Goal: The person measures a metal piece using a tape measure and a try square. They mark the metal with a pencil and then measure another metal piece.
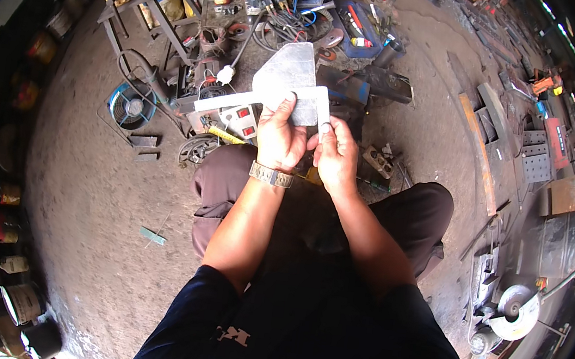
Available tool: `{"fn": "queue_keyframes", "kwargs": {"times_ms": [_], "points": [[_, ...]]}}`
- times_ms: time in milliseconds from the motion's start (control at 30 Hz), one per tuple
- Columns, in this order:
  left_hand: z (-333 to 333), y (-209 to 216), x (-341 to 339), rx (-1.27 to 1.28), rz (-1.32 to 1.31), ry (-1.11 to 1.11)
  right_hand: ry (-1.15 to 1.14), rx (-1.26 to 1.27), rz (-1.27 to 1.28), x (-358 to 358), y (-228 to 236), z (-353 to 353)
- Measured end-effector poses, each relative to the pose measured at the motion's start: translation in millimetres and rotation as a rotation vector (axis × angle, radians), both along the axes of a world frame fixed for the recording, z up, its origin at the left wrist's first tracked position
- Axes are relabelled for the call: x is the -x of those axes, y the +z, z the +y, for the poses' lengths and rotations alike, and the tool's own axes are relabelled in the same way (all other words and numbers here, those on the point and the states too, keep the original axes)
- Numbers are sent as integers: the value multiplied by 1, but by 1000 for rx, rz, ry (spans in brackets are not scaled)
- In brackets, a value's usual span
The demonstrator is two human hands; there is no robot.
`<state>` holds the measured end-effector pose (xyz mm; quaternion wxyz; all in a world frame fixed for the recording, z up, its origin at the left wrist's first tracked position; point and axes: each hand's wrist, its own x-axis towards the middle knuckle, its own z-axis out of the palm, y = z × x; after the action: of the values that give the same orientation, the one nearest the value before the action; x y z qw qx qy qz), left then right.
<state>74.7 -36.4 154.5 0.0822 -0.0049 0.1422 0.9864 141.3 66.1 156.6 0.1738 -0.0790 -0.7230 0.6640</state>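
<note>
Evidently careful alignment is in hand: a flat grey metal plate (290, 66) sits just beyond the left thumb, and a pale L-shaped bar (229, 101) lies across it. The left hand (281, 140) appears to pinch the two together, thumb on top; its fingers underneath are mostly hidden, so I cannot tell how they are spread. Just beside it, the right hand (337, 157) nips the lower end of the bar's short leg between thumb and fingers, while the long leg runs out leftward from the grip. To do this well, I'd judge, the left thumb should press just enough to prevent slipping, the right fingertips should make only small corrections, and the bar should lie flat before its edge is sighted against the plate.
</note>
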Motion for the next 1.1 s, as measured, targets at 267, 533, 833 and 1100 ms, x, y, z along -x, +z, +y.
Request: {"fn": "queue_keyframes", "kwargs": {"times_ms": [267,533,833,1100], "points": [[1,7,-5,21,43,17,69,207,5,-2,-9,3],[6,5,-6,14,50,30,94,331,28,-6,-9,2],[4,4,-6,24,90,10,75,384,52,-7,-9,1],[6,7,-7,12,99,49,128,415,76,-6,-15,5]]}}
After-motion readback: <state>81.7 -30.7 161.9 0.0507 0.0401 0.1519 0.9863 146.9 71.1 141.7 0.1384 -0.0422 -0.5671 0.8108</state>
